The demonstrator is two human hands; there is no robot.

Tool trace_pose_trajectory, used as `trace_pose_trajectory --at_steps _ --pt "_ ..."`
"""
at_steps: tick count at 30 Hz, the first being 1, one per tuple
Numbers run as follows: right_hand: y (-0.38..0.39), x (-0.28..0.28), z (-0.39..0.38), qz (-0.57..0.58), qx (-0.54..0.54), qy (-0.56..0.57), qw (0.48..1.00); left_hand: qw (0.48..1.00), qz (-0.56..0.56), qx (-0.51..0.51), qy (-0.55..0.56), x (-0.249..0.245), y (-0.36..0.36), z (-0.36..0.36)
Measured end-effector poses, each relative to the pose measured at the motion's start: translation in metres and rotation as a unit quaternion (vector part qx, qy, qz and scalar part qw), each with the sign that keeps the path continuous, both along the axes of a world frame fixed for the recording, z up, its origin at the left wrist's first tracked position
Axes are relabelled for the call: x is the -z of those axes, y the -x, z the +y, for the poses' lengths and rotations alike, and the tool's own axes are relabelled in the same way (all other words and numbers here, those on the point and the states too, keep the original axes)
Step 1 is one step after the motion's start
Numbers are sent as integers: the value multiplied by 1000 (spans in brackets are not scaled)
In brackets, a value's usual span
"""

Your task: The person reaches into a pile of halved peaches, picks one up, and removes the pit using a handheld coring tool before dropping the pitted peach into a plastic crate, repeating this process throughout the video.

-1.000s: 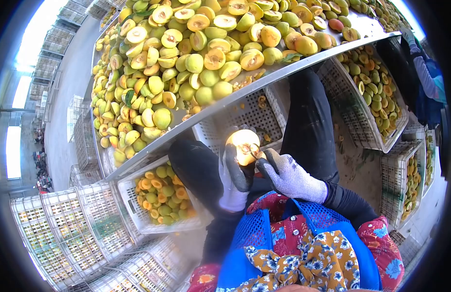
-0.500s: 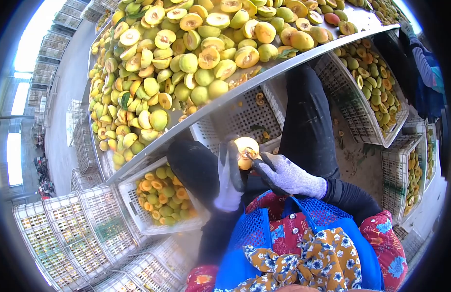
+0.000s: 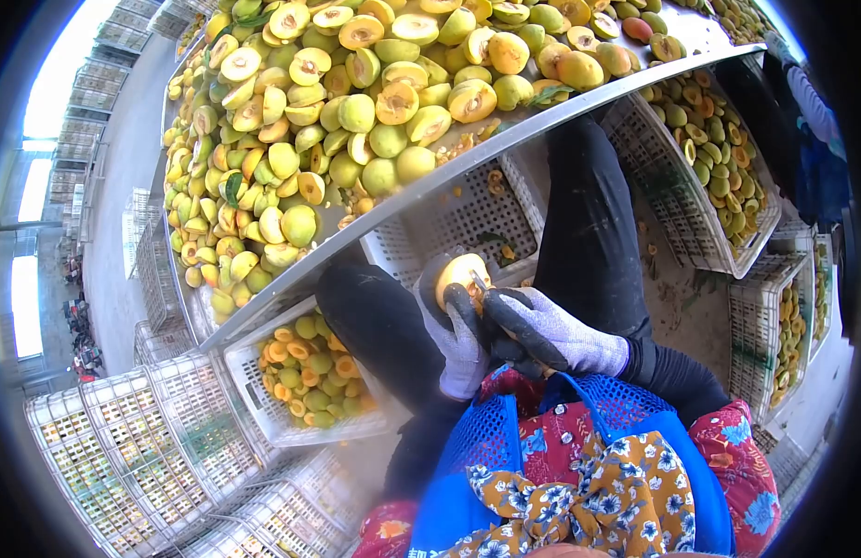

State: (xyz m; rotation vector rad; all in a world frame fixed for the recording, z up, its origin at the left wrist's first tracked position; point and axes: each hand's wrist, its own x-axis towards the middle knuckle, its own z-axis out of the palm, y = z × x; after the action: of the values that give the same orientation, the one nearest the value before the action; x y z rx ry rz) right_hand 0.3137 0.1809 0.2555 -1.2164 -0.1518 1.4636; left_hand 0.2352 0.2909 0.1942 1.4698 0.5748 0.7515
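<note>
1. Nearest: blue mesh apron (image 3: 505, 437) over the lap. Both gloved hands work just above it, btwn the knees.
2. L hand (image 3: 458, 339) is cupped round the peach (image 3: 461, 275), fingers wrapped behind it, cut face up. Judgement: hold firm but don't squash, flesh looks soft. Keep the thumb off the middle.
3. R hand (image 3: 553, 333) has fingers curled tight, as if round a small tool (image 3: 477, 282) whose tip meets the fruit's face. The tool is too small to make out well. Judgement: work the tip round the stone w/ short wrist turns, pushing away from the L palm. Turn the fruit, not the tool.
4. Below the hands: white crate (image 3: 449, 219), few bits in it. Best to stay over it so scraps drop in.
5. To the L: crate of halves (image 3: 305, 372), in easy reach.
6. Further: steel table (image 3: 468, 163) heaped w/ halved fruit (image 3: 356, 112), some near the edge. Judgement: a knee bump could roll them off.
7. Far R: another person's sleeve (image 3: 812, 102).
</note>
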Motion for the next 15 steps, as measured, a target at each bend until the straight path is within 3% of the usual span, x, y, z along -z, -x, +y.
trace_pose_trajectory --at_steps 1,3,4,7,10,13,15 --pt "-1 3 0 -24 -4 5 1000 1000 5 8 27 -2 -2 1" --pt "6 24 2 -295 20 -39 954 996 17 24 80 -9 -6 3" --pt "8 30 4 -425 34 -60 902 993 -8 27 119 -11 -8 3" --pt "11 21 1 -378 23 35 925 980 -46 26 190 -10 -7 2" --pt "18 50 1 -531 5 -4 847 987 -14 22 157 -3 -4 4" --pt "11 29 3 -230 3 40 972 996 17 18 86 1 0 4" --pt "6 24 -2 -24 0 -40 999 1000 17 4 14 -2 -1 0"
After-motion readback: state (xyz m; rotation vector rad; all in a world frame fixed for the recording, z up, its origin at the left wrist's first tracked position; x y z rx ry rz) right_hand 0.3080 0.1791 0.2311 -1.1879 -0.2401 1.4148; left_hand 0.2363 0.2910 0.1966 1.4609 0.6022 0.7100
